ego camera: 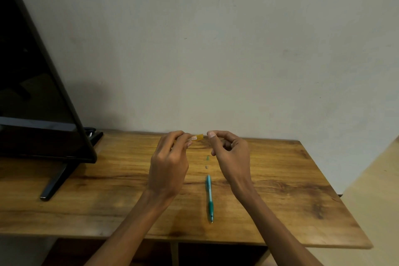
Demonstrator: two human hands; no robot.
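Note:
My left hand [170,166] pinches a thin yellow pen-like tube with a printed label [197,137], held level above the back of the wooden table [86,201]. Only the tube's right end shows past my fingers. My right hand [231,157] hovers just right of that end, thumb and forefinger pinched together; whether something tiny sits between them I cannot tell. A teal pen [209,197] lies on the table between my forearms, tip toward me. Beyond it lie two tiny loose parts, a grey one [206,166] and a green one [207,158].
A black flat screen [38,93] on a stand with a dark foot [54,181] takes up the table's left side. A pale wall [216,49] runs along the table's back edge. The table's front edge and right edge are near my arms.

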